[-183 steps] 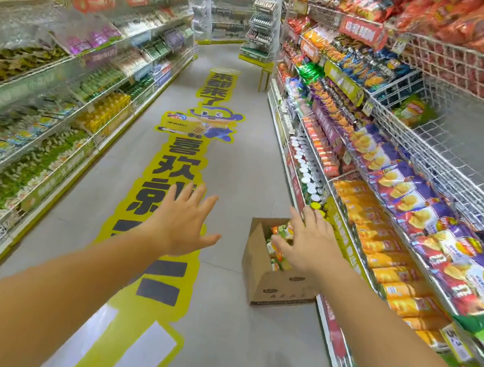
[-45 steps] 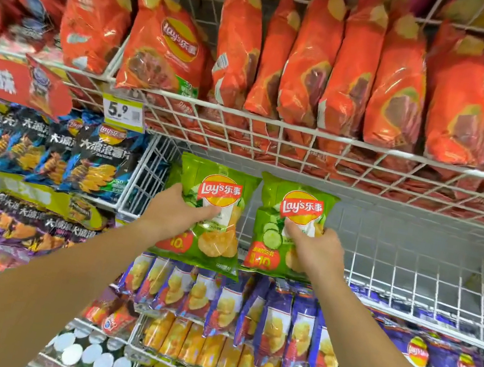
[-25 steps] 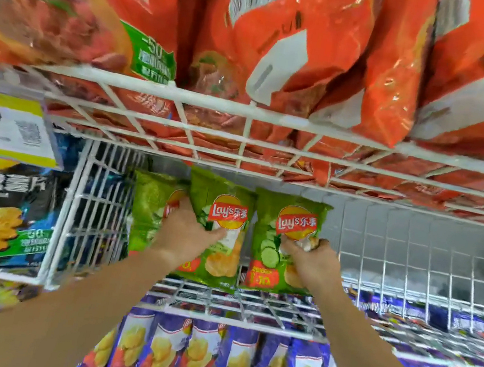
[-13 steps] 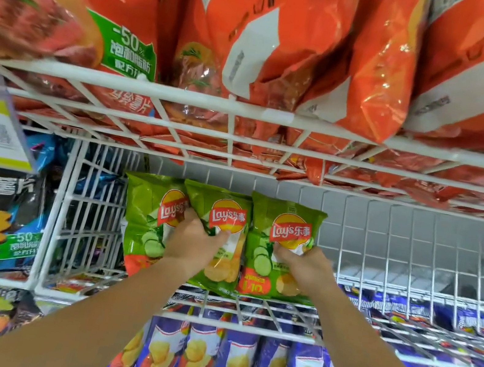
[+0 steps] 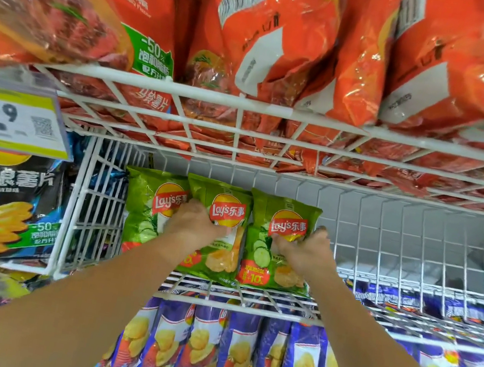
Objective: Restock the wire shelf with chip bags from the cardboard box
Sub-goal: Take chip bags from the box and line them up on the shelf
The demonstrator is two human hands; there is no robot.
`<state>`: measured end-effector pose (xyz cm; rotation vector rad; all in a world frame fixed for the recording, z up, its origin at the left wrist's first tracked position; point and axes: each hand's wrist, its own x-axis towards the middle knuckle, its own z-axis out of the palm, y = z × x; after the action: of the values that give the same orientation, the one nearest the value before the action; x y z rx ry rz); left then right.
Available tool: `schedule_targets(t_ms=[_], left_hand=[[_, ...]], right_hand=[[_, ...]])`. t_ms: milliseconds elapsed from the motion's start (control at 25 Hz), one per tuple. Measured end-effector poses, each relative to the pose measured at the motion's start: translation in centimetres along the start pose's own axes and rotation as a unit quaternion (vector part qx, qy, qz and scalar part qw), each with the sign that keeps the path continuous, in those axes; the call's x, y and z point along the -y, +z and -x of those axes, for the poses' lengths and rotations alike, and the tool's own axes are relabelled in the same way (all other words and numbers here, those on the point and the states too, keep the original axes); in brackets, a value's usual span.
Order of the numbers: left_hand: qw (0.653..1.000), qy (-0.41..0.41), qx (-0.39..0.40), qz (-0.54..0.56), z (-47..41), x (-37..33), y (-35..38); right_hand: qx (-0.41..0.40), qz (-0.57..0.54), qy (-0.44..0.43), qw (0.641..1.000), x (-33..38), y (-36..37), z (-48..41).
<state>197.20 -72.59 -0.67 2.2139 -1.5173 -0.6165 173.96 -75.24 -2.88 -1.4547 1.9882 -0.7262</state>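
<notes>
While three green crinkly chip bags stand upright side by side on the white wire shelf (image 5: 246, 297), my left hand (image 5: 190, 229) grips the middle green bag (image 5: 222, 231) and my right hand (image 5: 306, 253) clasps the rightmost green bag (image 5: 275, 241).

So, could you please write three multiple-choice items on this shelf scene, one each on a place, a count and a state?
1. The green bags stand at which end of the wire shelf?
A left
B right
C middle
2. How many green bags show?
A two
B three
C five
3. The left hand is:
A empty
B on a green bag
C on the price tag

Key: 1 A, they stand by the left divider, bare wire to their right. 2 B, three logos side by side. 3 B, its fingers grip the middle bag; the right hand grips the next.
</notes>
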Motion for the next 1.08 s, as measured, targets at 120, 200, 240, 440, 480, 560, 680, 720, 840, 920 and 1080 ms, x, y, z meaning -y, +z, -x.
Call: schedule_targets(t_ms=[120,200,240,440,480,560,680,720,840,920,1080], left_hand=[[0.996,0.028,-0.004,-0.086,1.0,0.0,-0.9],[0.988,0.065,-0.025,-0.135,2.2,0.2,-1.6],[0.982,0.094,-0.038,-0.158,3.0,0.4,-1.9],[0.898,0.276,-0.092,-0.33,6.0,0.5,-2.4],[0.89,0.295,-0.085,-0.337,6.4,0.4,-2.4],[0.879,0.333,-0.081,-0.332,7.2,0.6,-2.4],[0.861,0.361,-0.088,-0.347,8.6,1.0,-2.3],[0.858,0.361,-0.094,-0.353,9.4,1.0,-2.2],[0.854,0.358,-0.098,-0.366,12.8,0.7,-1.4],[0.853,0.355,-0.109,-0.367,14.4,0.4,-1.1],[0.856,0.341,-0.134,-0.365,19.9,-0.8,0.1]], right_hand=[[-0.046,0.114,-0.062,0.99,0.6,-1.2,1.2],[-0.061,0.195,-0.119,0.972,0.7,-1.8,2.0],[-0.056,0.235,-0.149,0.959,0.8,-2.1,2.3],[-0.025,0.372,-0.265,0.889,0.9,-3.2,4.4],[-0.019,0.37,-0.285,0.884,0.9,-3.5,4.9],[-0.006,0.352,-0.325,0.878,0.6,-4.1,6.3],[-0.002,0.33,-0.351,0.876,-0.4,-4.9,8.1],[-0.005,0.329,-0.355,0.875,-0.9,-5.2,8.5],[-0.011,0.334,-0.363,0.87,-2.8,-6.4,10.0],[-0.017,0.329,-0.369,0.869,-3.4,-7.2,10.7],[-0.008,0.339,-0.403,0.85,-6.0,-10.2,13.5]])
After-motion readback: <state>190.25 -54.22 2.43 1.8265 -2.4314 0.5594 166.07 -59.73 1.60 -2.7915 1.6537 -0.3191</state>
